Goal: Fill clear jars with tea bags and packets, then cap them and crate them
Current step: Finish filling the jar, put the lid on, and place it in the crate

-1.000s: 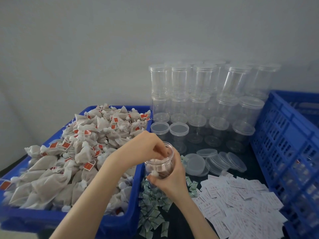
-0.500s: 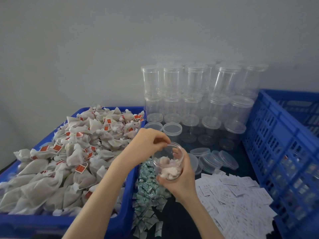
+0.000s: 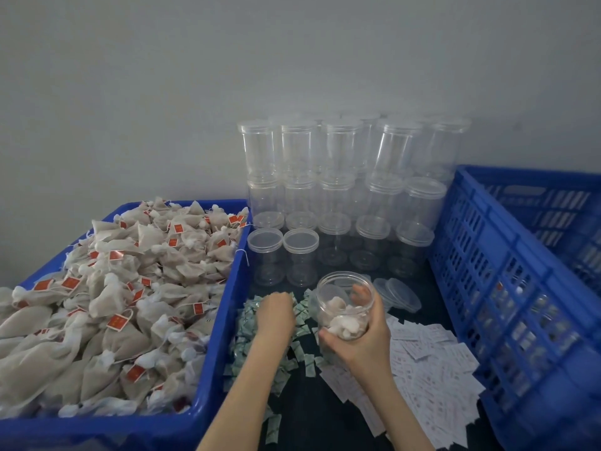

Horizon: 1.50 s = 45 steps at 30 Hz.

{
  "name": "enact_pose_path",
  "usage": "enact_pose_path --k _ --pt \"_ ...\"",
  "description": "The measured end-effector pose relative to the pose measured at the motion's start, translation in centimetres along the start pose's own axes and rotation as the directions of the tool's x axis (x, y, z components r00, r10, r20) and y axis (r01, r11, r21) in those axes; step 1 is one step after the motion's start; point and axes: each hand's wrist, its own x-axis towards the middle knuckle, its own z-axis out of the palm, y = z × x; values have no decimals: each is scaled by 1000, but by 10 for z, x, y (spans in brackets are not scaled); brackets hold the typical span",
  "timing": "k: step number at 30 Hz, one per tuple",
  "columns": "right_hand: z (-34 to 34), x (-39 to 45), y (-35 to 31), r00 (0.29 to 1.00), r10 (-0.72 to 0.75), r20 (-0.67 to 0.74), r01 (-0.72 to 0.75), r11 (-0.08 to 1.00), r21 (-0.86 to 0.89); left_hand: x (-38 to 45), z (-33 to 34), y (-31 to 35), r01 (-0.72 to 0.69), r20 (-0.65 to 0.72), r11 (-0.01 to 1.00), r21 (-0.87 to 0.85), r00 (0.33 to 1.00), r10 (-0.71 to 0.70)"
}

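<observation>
We hold one clear jar (image 3: 344,307) in our right hand (image 3: 361,340), tilted toward us and lifted a little above the dark table (image 3: 325,411), with the fingers curled round its lower wall; inside it we see a few pale tea bags at the bottom, so this jar looks only partly filled and it has no lid yet; our left hand (image 3: 276,315) rests knuckles-up on the pile of small green packets (image 3: 257,346) just beside the jar, and its fingertips are hidden under the hand, so we cannot tell if it already pinches a packet; we judge that the step in hand is taking a packet for this jar; the white slips (image 3: 432,362) lie to the right of the jar, and the loose lids (image 3: 401,294) lie behind it; much work is left, because the stacked empty jars (image 3: 341,190) at the wall are many, and the left blue crate (image 3: 224,288) is heaped with tea bags (image 3: 130,288); through the wall of the right blue crate (image 3: 507,288) we see some shapes, perhaps finished jars, but they are too blurred to say.
</observation>
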Motion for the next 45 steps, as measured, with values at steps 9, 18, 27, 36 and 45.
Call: enact_pose_path --k 9,18,27,36,45 --pt "-3 -1 15 998 47 37 -47 999 -3 8 20 -9 -41 -24 994 98 999 44" --pt "-6 -5 22 994 106 36 -105 994 -24 4 0 -14 -12 -103 991 -136 995 -2" --pt "-1 -2 27 992 121 38 -120 993 -23 -22 -70 19 -257 -313 852 -457 943 117" --pt "-1 4 28 992 120 34 -118 992 -45 -28 -83 45 -401 20 892 -208 910 413" --pt "-31 3 27 994 104 -44 -105 994 -22 -15 -48 54 -379 -381 705 -600 910 165"
